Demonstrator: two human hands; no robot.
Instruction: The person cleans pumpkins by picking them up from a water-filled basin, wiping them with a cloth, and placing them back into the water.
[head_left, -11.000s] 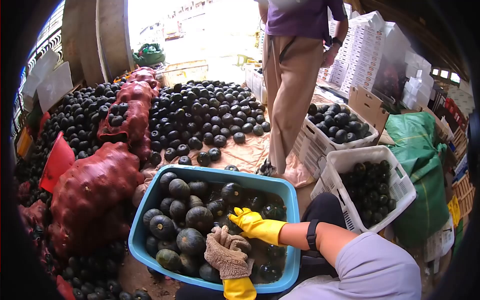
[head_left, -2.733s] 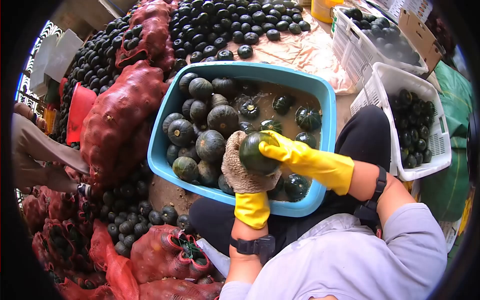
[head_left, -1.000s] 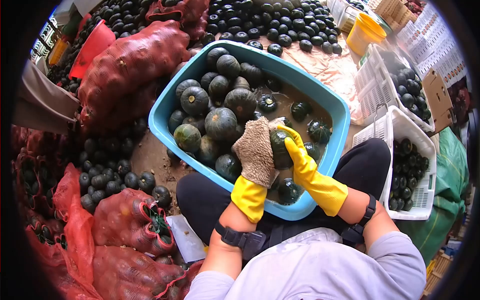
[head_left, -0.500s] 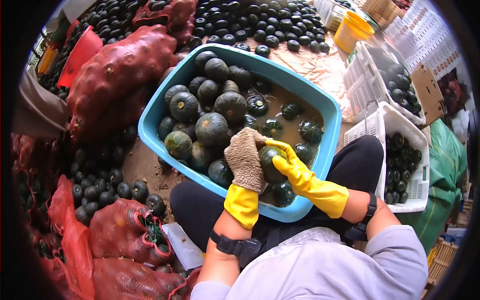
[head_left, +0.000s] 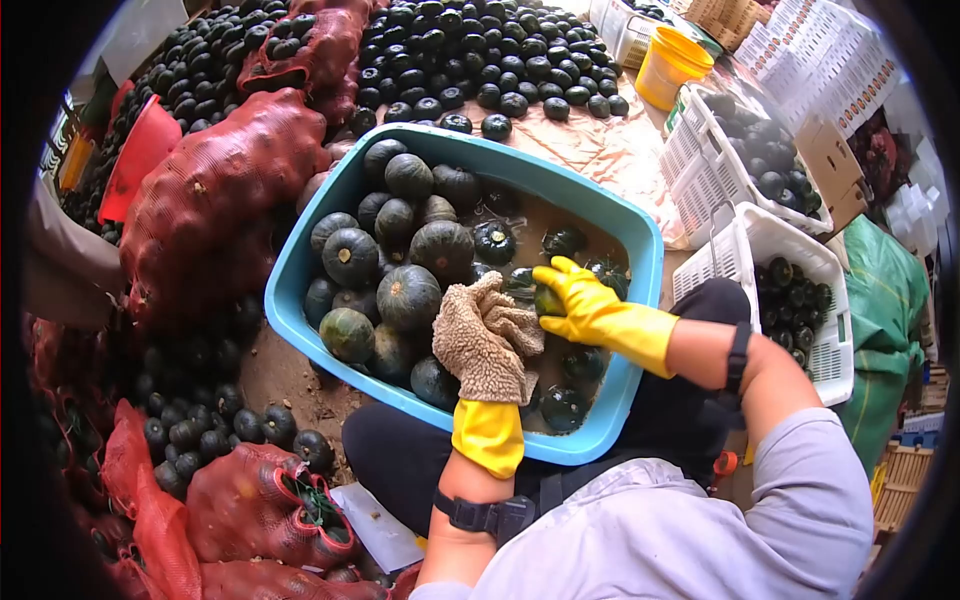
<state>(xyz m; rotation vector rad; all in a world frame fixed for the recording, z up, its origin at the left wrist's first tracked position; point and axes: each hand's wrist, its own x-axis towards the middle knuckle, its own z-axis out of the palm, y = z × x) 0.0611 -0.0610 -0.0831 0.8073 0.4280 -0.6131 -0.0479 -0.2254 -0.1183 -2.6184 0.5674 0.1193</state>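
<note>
My left hand wears a brown fuzzy mitt over a yellow rubber glove. Its fingers are loosely bent with no pumpkin in them, above the near side of a blue tub. My right hand, in a yellow rubber glove, has its thumb and fingers around a small dark green pumpkin, mostly hidden by the glove, low over the murky water. Unwashed-looking, dull pumpkins are heaped in the tub's left half. Wet, shiny pumpkins sit in the water on the right.
Red mesh sacks full of pumpkins lie at the left, with loose pumpkins beside them. A large pile of pumpkins covers the floor behind the tub. White crates holding pumpkins and a yellow bucket stand at the right.
My right hand has moved forward, taking the pumpkin away from the mitt and down toward the water. My left hand has let go of it and stays near the same place.
</note>
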